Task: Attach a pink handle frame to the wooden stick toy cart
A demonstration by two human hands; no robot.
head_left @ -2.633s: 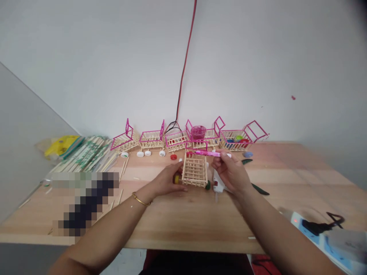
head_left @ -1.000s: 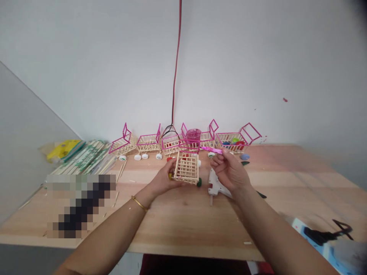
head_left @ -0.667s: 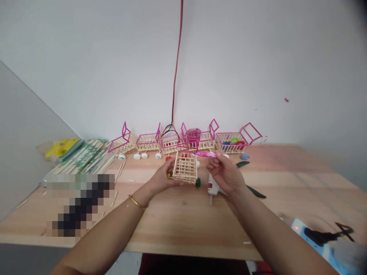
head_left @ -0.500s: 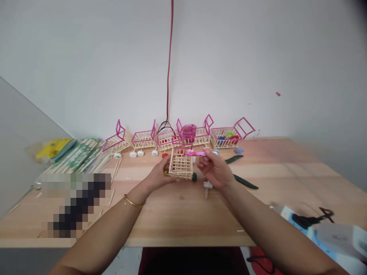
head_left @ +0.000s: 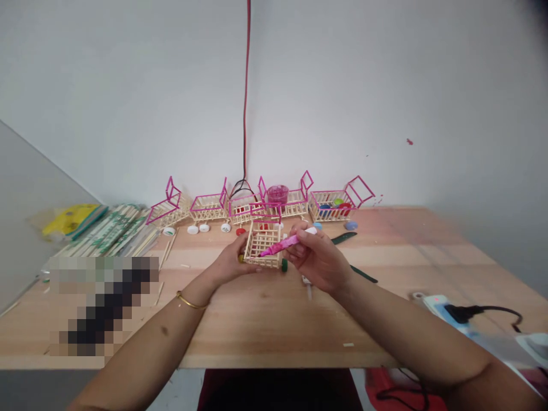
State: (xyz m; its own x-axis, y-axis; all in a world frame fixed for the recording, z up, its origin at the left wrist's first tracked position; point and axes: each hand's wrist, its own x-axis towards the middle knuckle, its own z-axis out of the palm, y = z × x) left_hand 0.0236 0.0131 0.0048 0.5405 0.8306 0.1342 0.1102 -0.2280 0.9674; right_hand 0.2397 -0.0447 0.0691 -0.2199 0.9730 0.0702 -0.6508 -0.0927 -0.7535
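Note:
My left hand [head_left: 229, 260] grips the left side of a small stick cart [head_left: 263, 242] with a green wheel at its lower right. A pink paint-covered brush or pen [head_left: 280, 244] is pinched in my right hand [head_left: 319, 257]; its tip reaches down to the cart's near edge. Whether the tip touches the sticks I cannot tell. Behind the cart stands a clear cup [head_left: 277, 197] stained with pink paint. More stick carts with pink rims and handles, such as the leftmost cart [head_left: 169, 211] and the rightmost cart [head_left: 329, 205], line the wall.
Bundles of wooden sticks [head_left: 117, 228] and a yellow packet [head_left: 72, 220] lie at the left, near a blurred-out patch. Dark green-handled pliers or similar [head_left: 363, 274] lie beyond my right hand. A power strip [head_left: 445, 311] with a black plug sits at the right.
My right hand has tilted the pink tool, bringing its tip down and left from the cart's far side to its near edge. The left hand still holds the cart. The view has shifted slightly.

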